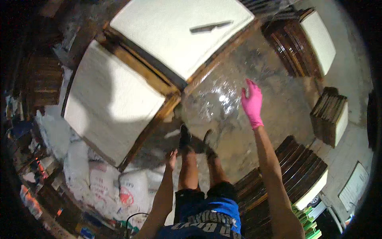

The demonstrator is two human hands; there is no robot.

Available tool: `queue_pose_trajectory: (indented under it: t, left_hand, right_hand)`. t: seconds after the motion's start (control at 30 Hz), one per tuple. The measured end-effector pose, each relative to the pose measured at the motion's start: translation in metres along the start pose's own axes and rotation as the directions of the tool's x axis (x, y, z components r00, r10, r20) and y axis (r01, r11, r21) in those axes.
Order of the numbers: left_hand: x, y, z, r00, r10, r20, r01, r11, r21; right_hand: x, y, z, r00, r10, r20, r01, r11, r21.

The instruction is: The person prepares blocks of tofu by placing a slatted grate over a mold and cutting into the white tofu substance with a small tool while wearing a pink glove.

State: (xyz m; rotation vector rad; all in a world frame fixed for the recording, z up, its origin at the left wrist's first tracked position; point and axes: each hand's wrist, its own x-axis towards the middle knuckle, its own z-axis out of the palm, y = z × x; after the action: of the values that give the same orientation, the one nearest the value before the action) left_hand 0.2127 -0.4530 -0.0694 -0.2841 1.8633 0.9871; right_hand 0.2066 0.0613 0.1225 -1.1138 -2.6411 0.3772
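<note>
From the head camera, looking straight down: the right hand [252, 102], in a bright pink glove, is lifted out over the wet floor [278, 103], its fingers [250, 85] spread apart and empty, clamped on nothing. The left hand [171, 158] is bare and hangs low by the thigh, fingers loosely together, also holding nothing as far as this view shows. Both feet are planted on the shiny floor, just beside the corner of the near wooden tray [113, 101], which is filled level with a smooth white slab. A second filled tray [181, 34] sits touching it further up, and a long grey knife [210, 26] lies flat on that white surface, well apart from either hand. To the person's right there are stacks of dark wooden frames [296, 167], some with white blocks showing at their ends, and to the left a heap of white sacks [107, 179]. Judging progress: both slabs look whole and uncut, the knife is untouched, so whatever cutting or unloading is due appears not yet started; the nearest thing to the gloved hand is only bare floor.
</note>
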Motion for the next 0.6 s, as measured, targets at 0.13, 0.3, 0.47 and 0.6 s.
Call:
queue_pose_trajectory:
  t: [0.13, 0.3, 0.47, 0.6]
  left_hand:
    - [0.01, -0.048, -0.046, 0.995, -0.063, 0.081, 0.091, 0.906, -0.414]
    - [0.039, -0.046, -0.039, 0.989, 0.073, 0.132, 0.008, 0.848, -0.53]
    - [0.028, -0.009, -0.077, 0.992, 0.12, 0.046, -0.12, 0.993, -0.006]
    - [-0.005, 0.028, -0.088, 0.994, 0.094, 0.052, -0.044, 0.792, -0.608]
  right_hand:
    - [0.12, -0.129, 0.025, 0.944, -0.329, -0.021, 0.329, 0.937, 0.115]
    - [0.202, -0.161, 0.035, 0.875, -0.432, 0.216, 0.466, 0.874, -0.141]
    - [0.211, -0.174, 0.07, 0.827, -0.49, 0.277, 0.536, 0.836, -0.119]
    - [0.203, -0.188, 0.065, 0.799, -0.583, 0.151, 0.422, 0.72, 0.551]
